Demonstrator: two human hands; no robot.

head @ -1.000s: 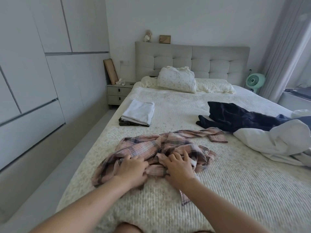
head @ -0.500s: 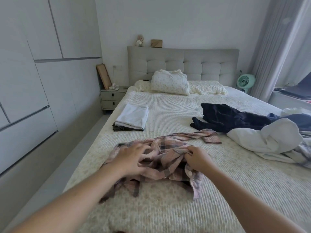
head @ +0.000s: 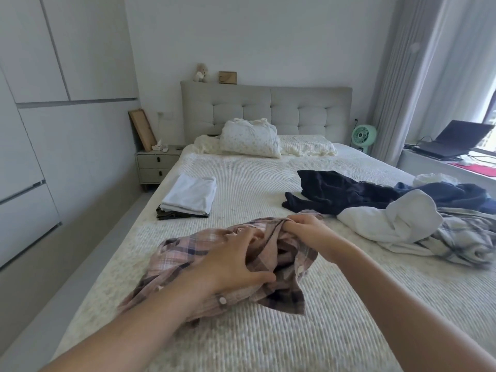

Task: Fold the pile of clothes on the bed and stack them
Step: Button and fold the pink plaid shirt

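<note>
A crumpled pink plaid shirt (head: 182, 253) lies bunched on the cream bedspread (head: 268, 183) in front of me. My left hand (head: 236, 260) grips its fabric from above, thumb hooked under a fold. My right hand (head: 306, 230) pinches the shirt's upper edge and lifts it. To the left sits a small stack of folded clothes (head: 189, 196), white on top of a dark item. On the right is the unfolded pile: a navy garment (head: 346, 193), a white garment (head: 389, 224) and a pale checked one (head: 467, 237).
Pillows (head: 251, 139) lean against the grey headboard (head: 268, 108). A nightstand (head: 157, 165) stands left of the bed by the white wardrobe wall (head: 53, 130). A green fan (head: 363, 135), curtains and a laptop (head: 453, 140) on a ledge are to the right.
Both hands went from pressing flat on the shirt to gripping it; the shirt is now gathered up and its top edge is raised toward the right. The camera view tilted up.
</note>
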